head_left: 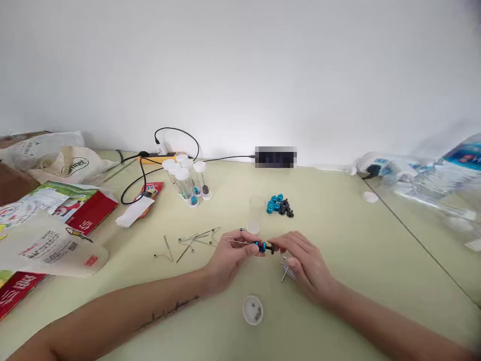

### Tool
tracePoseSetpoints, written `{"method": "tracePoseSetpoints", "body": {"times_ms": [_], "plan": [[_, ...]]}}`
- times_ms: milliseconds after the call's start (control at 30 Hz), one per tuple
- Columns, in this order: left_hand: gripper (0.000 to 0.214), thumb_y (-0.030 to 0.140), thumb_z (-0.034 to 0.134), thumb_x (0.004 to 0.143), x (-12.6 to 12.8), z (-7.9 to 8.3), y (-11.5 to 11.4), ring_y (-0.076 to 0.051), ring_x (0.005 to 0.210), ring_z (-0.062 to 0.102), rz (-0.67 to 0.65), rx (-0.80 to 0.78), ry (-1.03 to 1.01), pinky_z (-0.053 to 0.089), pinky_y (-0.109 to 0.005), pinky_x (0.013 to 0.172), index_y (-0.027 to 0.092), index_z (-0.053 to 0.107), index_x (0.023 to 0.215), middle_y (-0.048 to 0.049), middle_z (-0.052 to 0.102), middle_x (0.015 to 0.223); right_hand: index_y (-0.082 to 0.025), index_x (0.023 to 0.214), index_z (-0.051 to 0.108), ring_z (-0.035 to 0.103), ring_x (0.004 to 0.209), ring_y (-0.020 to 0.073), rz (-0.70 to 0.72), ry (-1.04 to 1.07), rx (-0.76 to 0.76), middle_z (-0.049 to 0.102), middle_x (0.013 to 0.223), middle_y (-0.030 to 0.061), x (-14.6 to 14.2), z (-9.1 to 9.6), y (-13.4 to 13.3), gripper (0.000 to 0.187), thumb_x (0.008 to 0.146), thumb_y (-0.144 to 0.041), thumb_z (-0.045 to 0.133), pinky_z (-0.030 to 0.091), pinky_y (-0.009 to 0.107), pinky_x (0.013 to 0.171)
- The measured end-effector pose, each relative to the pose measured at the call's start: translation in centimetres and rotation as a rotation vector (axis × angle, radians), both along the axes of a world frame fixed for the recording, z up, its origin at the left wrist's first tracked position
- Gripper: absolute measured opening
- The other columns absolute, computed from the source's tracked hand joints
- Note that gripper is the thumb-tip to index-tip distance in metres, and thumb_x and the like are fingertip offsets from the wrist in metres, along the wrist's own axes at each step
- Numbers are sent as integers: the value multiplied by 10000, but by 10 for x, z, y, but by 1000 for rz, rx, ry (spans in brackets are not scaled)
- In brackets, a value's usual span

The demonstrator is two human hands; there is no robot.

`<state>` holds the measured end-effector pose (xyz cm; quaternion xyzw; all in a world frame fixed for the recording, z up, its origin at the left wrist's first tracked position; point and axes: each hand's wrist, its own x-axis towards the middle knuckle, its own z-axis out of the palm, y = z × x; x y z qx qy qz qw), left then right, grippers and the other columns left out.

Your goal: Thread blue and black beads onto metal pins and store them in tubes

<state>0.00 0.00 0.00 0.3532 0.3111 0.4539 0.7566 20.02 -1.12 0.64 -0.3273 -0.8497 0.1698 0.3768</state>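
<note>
My left hand [233, 256] pinches a small blue-and-black piece [260, 246] with thin metal wires sticking out to its left. Against its black round end [272, 248] rest the fingertips of my right hand [310, 263], so both hands meet on the one piece. Several short metal pins [287, 271] lie beneath my right hand, partly covered. Just behind the hands stands a clear tube with a white base [253, 227]. A white cap [253, 310] holding tiny metal parts sits in front. Bent metal wires and rods [195, 239] are scattered left of my left hand.
Blue knobs [274, 203] and black knobs [286, 208] are heaped behind my right hand. Several capped tubes [184, 183] stand at back left near a cabled power strip [161, 158]. Bags and packets [56, 240] crowd the left; a white disc [370, 197] and bottles [447, 173] are right.
</note>
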Motion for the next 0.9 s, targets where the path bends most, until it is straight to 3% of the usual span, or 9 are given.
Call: {"method": "tracePoseSetpoints", "body": {"times_ms": [500, 900], "plan": [[142, 177, 760, 704, -2, 3, -1, -131, 771, 646, -15, 19, 31, 475, -254, 788, 129, 684, 814, -45, 695, 837, -174, 1217, 482, 510, 840, 208, -73, -2, 5, 575, 966, 99, 1, -2, -4, 457, 991, -451, 197, 417, 367, 748], [127, 175, 752, 714, -2, 3, 1, -125, 760, 642, -17, 19, 21, 478, -246, 773, 132, 683, 812, -42, 693, 828, -182, 1176, 510, 514, 875, 216, -46, -2, 29, 586, 1001, 105, 1, -1, -2, 425, 993, -431, 218, 423, 363, 753]]}}
